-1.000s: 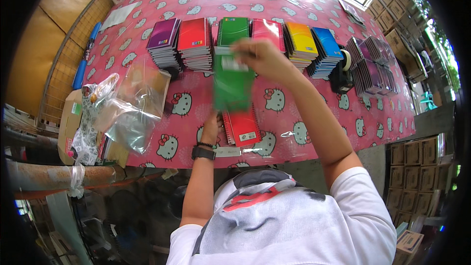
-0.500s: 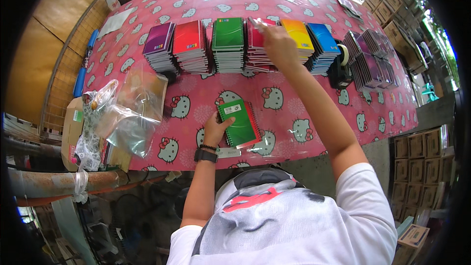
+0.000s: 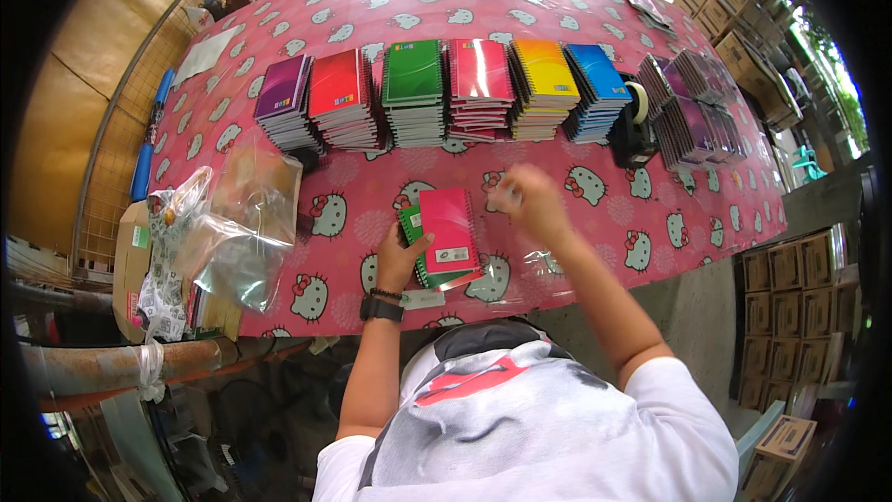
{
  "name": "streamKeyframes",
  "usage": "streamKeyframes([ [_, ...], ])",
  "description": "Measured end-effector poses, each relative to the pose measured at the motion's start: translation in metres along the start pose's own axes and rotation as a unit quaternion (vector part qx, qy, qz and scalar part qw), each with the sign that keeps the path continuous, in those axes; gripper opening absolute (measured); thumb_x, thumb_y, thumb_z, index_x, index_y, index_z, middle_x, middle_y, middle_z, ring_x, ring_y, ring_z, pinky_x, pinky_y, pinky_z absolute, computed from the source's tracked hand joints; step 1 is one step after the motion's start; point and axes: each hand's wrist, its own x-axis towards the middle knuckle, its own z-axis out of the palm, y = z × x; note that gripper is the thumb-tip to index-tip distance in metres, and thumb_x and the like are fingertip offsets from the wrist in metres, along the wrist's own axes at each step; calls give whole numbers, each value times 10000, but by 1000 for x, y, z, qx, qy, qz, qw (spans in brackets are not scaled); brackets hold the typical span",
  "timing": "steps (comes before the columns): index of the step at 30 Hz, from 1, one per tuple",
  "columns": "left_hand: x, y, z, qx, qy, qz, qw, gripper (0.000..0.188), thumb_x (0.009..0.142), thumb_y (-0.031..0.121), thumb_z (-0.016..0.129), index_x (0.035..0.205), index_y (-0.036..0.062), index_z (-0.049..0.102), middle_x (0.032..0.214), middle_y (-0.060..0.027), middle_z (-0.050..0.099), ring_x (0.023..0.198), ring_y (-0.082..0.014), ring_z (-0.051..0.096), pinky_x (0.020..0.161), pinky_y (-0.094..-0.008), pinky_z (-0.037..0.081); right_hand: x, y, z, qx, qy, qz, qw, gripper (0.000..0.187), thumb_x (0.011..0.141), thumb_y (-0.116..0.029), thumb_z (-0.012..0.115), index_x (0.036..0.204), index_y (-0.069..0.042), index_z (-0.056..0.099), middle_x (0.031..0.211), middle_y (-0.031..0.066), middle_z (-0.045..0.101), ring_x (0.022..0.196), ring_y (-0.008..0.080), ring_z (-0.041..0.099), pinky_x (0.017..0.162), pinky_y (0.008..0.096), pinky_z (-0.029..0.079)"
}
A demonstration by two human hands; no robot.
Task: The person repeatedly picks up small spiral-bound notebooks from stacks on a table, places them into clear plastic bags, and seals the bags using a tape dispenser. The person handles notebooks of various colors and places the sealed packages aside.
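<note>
My left hand (image 3: 400,258) grips a small fanned set of spiral notebooks at the table's near edge, its thumb on the top cover. Uppermost is a pink notebook (image 3: 448,231) with a white label. Beneath it a green notebook (image 3: 409,219) sticks out at the left, and a red edge shows below. My right hand (image 3: 536,207) hangs to the right of the set, apart from it. Motion smears its fingers, and a whitish blur shows at their tips. Beyond both hands stand notebook stacks: purple, red, green, a pink stack (image 3: 480,84), yellow and blue.
Clear plastic bags (image 3: 243,232) lie at the left beside a patterned pouch (image 3: 165,265). A black tape dispenser (image 3: 636,138) stands at the right, next to wrapped notebook bundles (image 3: 701,125). Brown cartons (image 3: 785,316) are piled beyond the table's right side. A pink patterned cover (image 3: 595,232) spreads over the table.
My right hand has come back from the pink stack toward me. A pink notebook now lies on top of the green one in my left hand. The view has shifted slightly.
</note>
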Motion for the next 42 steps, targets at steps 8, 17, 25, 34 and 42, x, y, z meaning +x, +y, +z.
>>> streamKeyframes([
  [8, 6, -8, 0, -30, -15, -11, 999, 496, 761, 204, 764, 1129, -28, 523, 1043, -96, 633, 923, -144, 595, 831, -288, 469, 130, 55, -78, -402, -110, -104, 903, 458, 784, -283, 689, 1215, -197, 561, 1168, 134, 512, 1101, 332, 467, 923, 411, 421],
  [17, 2, -4, 2, -16, -5, 11, 1000, 525, 769, 224, 759, 1152, -39, 515, 1050, -105, 629, 944, -148, 595, 834, -285, 468, 161, 90, -100, -283, 25, 231, 931, 578, 760, -479, 692, 1068, -4, 576, 1014, 199, 644, 979, 336, 612, 858, 396, 473],
  [25, 4, -4, -3, 17, -22, -9, 1000, 566, 810, 334, 716, 1188, -23, 494, 1108, -114, 606, 989, -155, 576, 866, -293, 444, 157, 86, -105, 7, 131, 213, 968, 561, 697, -251, 790, 1132, 27, 571, 910, 127, 670, 829, 218, 650, 697, 321, 502],
  [34, 10, 15, -20, -123, -88, -165, 975, 567, 869, 449, 557, 1247, 38, 458, 1156, -68, 569, 1024, -161, 542, 879, -322, 421, 12, 10, 34, -133, -74, -299, 942, 212, 697, -51, 565, 902, -86, 610, 1130, 93, 563, 1084, 269, 502, 907, 468, 354],
  [42, 7, -2, -10, -105, -43, -53, 992, 619, 725, 90, 771, 1226, -25, 426, 1119, -106, 579, 1031, -189, 558, 911, -327, 442, 77, 56, -53, -81, 172, -182, 965, 283, 728, 15, 554, 999, -12, 630, 960, 151, 641, 912, 321, 593, 838, 412, 457],
])
